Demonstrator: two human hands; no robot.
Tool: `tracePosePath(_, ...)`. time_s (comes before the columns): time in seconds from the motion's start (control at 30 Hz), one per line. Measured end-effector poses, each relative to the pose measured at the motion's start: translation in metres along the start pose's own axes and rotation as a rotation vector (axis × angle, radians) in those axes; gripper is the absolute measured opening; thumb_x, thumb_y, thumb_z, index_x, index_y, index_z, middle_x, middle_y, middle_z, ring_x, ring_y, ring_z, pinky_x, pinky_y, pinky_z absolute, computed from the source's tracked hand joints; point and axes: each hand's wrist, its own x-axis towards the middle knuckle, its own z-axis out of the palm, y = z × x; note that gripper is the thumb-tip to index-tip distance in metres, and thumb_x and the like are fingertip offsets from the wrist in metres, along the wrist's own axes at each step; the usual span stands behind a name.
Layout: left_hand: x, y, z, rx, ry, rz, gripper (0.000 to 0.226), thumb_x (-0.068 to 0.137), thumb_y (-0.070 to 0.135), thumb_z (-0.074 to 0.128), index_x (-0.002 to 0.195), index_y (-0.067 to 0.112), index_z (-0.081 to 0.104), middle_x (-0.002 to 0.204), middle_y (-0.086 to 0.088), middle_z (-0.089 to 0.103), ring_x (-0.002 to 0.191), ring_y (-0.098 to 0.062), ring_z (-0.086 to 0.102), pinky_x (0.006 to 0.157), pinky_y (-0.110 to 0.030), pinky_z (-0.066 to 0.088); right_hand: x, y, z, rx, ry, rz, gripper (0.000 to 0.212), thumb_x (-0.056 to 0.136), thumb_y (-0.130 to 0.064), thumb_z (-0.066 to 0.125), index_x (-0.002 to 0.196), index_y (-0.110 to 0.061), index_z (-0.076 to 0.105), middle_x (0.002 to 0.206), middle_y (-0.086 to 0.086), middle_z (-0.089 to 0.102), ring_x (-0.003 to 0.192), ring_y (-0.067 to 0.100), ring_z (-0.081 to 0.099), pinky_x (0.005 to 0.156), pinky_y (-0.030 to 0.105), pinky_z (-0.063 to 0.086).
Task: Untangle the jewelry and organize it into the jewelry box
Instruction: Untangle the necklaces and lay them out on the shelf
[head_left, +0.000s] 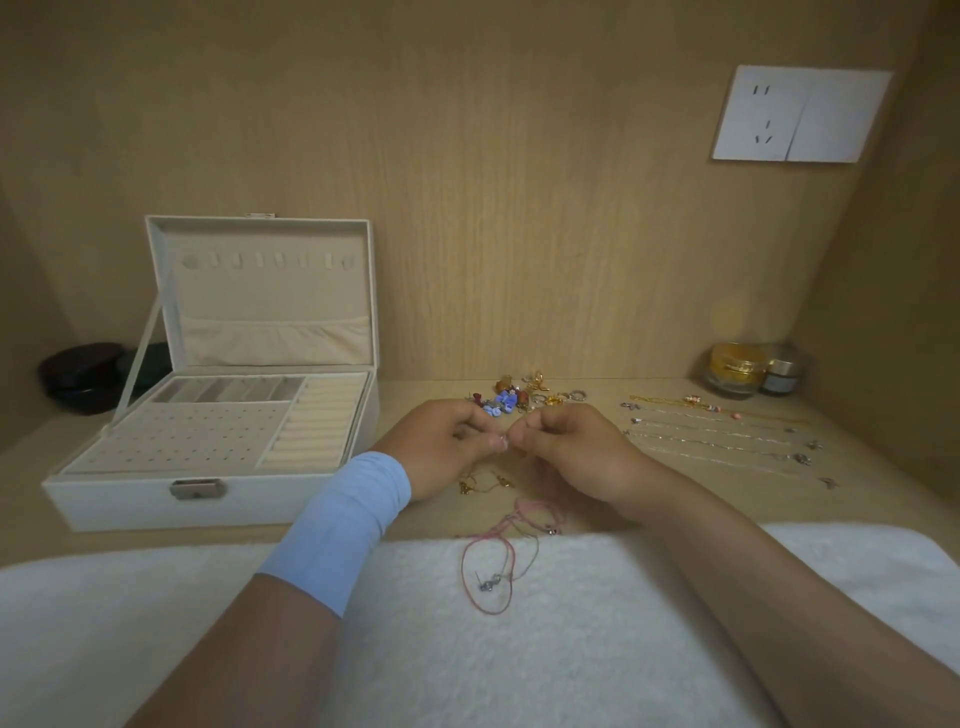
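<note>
Nearest me, the tangle of pink and grey cords with silver charms (493, 566) lies knotted on the white fluffy towel (597, 649), trailing onto the wooden counter (727, 499). My left hand (447, 447) and right hand (566, 452) meet just beyond it. Their fingers are curled and pinched narrow on something too fine to see, which I judge to be a strand of that tangle. At left, the open white jewelry box (114, 501) shows only bare slots, so no organizing is done. On the right, thin silver and gold chains (717, 436) lie straightened side by side. Farther off, a heap of small coloured earrings and charms (519, 397) waits unsorted.
</note>
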Motion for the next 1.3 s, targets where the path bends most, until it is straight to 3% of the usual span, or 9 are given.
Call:
tracePosePath(0.13,-0.003,0.004,-0.002,-0.046,0.000,0.016,0.006,0.088,0.031,0.068,0.085,0.029,0.073,0.089,0.010,0.073,0.084,-0.008,0.067,0.089,-0.033,0.053,-0.005,-0.007,-0.011,0.023,-0.049,-0.004,0.016,0.094,-0.015,0.066,0.088,-0.003,0.075,0.073,-0.001,0.071,0.061,0.008,0.057,0.063,0.019,0.047)
tracePosePath(0.33,-0.006,0.001,-0.005,0.350,-0.042,-0.011,0.009,0.076,0.038,0.077,0.083,0.038,0.072,0.092,0.021,0.062,0.084,0.002,0.056,0.085,-0.023,0.047,-0.014,-0.011,-0.027,-0.428,-0.208,0.069,0.021,0.080,-0.029,0.079,0.061,-0.037,0.074,0.066,-0.016,0.069,0.061,-0.008,0.054,0.067,0.014,0.044)
tracePosePath(0.53,-0.005,0.013,0.009,0.612,-0.040,0.063,0.009,0.077,0.047,0.072,0.081,0.039,0.072,0.092,0.018,0.064,0.090,-0.006,0.059,0.080,-0.026,0.049,-0.015,-0.014,-0.024,-0.396,-0.262,0.060,0.008,0.079,-0.030,0.083,0.079,-0.024,0.077,0.072,-0.010,0.072,0.065,0.000,0.061,0.058,0.008,0.044)
tracePosePath(0.7,-0.002,0.017,0.017,0.760,-0.025,0.109,0.015,0.088,0.040,0.061,0.091,0.033,0.074,0.096,0.012,0.070,0.091,-0.013,0.063,0.076,-0.026,0.045,-0.008,-0.005,-0.017,-0.446,-0.191,0.047,0.015,0.086,-0.031,0.066,0.079,-0.023,0.076,0.083,-0.006,0.076,0.066,0.001,0.058,0.073,0.026,0.052)
tracePosePath(0.87,-0.002,0.019,0.024,0.923,-0.002,0.173,0.024,0.094,0.031,0.047,0.095,0.023,0.070,0.100,0.002,0.067,0.094,-0.023,0.062,0.078,-0.031,0.043,0.001,0.006,-0.011,-0.441,-0.101,0.015,0.004,0.085,-0.028,0.070,0.083,-0.027,0.073,0.078,-0.010,0.074,0.076,0.003,0.066,0.075,0.022,0.052)
tracePosePath(0.97,-0.002,0.016,0.023,0.801,0.020,0.167,0.023,0.094,0.030,0.046,0.093,0.025,0.068,0.100,0.003,0.066,0.096,-0.022,0.059,0.086,-0.034,0.046,0.002,0.006,-0.007,-0.434,-0.101,0.012,0.010,0.080,-0.026,0.077,0.089,-0.029,0.073,0.079,-0.013,0.073,0.069,-0.004,0.062,0.071,0.015,0.048)
tracePosePath(1.07,-0.001,0.013,0.019,0.466,0.033,0.082,0.017,0.092,0.031,0.051,0.079,0.031,0.063,0.093,0.008,0.066,0.091,-0.016,0.060,0.086,-0.033,0.049,0.001,0.003,-0.007,-0.375,-0.045,-0.079,0.011,0.079,-0.024,0.081,0.090,-0.027,0.078,0.081,-0.011,0.074,0.067,-0.006,0.062,0.068,0.012,0.049)
tracePosePath(1.17,-0.001,0.013,0.014,0.177,0.014,0.027,0.020,0.094,0.030,0.054,0.075,0.034,0.060,0.083,0.013,0.063,0.082,-0.010,0.059,0.079,-0.028,0.046,0.002,0.002,-0.008,-0.290,0.045,-0.159,0.009,0.083,-0.017,0.078,0.087,-0.025,0.081,0.080,-0.011,0.076,0.070,-0.005,0.064,0.069,0.013,0.048)
tracePosePath(1.3,0.000,0.016,0.009,0.012,0.037,0.033,0.015,0.095,0.027,0.057,0.082,0.027,0.064,0.077,0.016,0.058,0.071,0.000,0.052,0.066,-0.018,0.037,0.000,-0.002,-0.009,-0.119,0.062,-0.151,0.009,0.086,-0.012,0.076,0.086,-0.019,0.080,0.077,-0.004,0.076,0.063,0.000,0.060,0.068,0.019,0.048)
